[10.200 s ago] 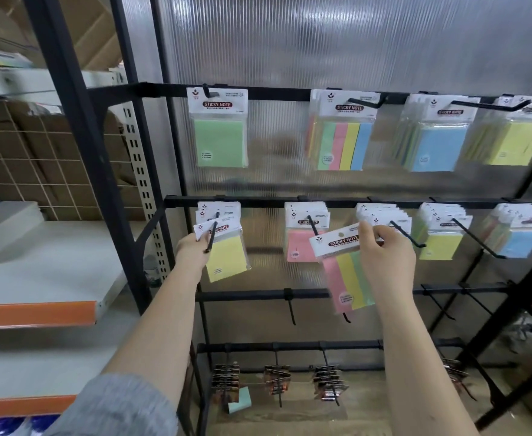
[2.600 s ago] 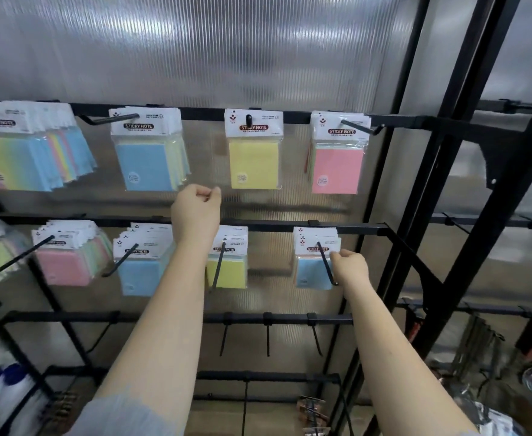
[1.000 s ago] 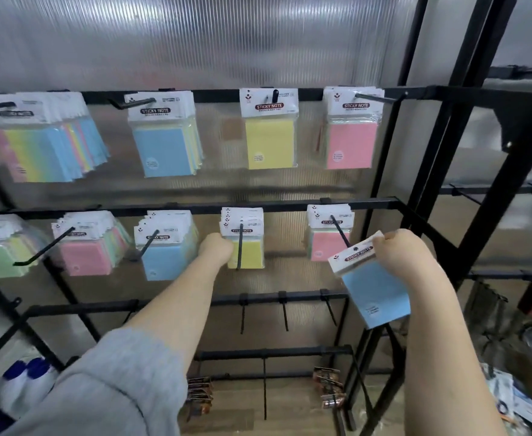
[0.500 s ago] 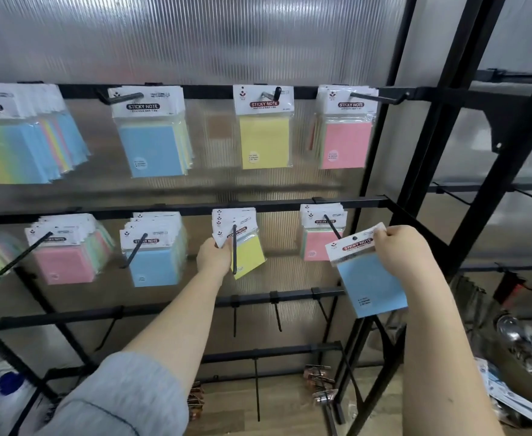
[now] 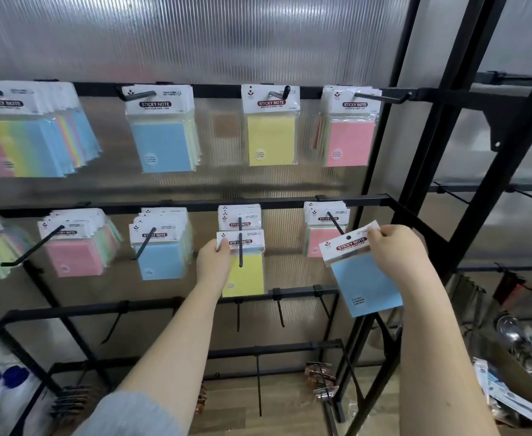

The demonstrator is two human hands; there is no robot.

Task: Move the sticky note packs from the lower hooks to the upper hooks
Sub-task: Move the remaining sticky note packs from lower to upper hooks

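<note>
Right hand (image 5: 395,251) pinched the header card of a blue sticky note pack (image 5: 363,278), held tilted and clear of the lower hooks. Left hand (image 5: 213,265) gripped a yellow pack (image 5: 246,272) threaded on its lower hook (image 5: 240,245). Behind, the upper hooks (image 5: 279,94) carried blue, yellow and pink packs.

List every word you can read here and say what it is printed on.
"STICKY NOTE": header card of the blue pack held by the right hand.
"STICKY NOTE": upper-hook blue pack, yellow pack, pink pack.
Smaller print on the cards and round stickers: too small to read.
</note>
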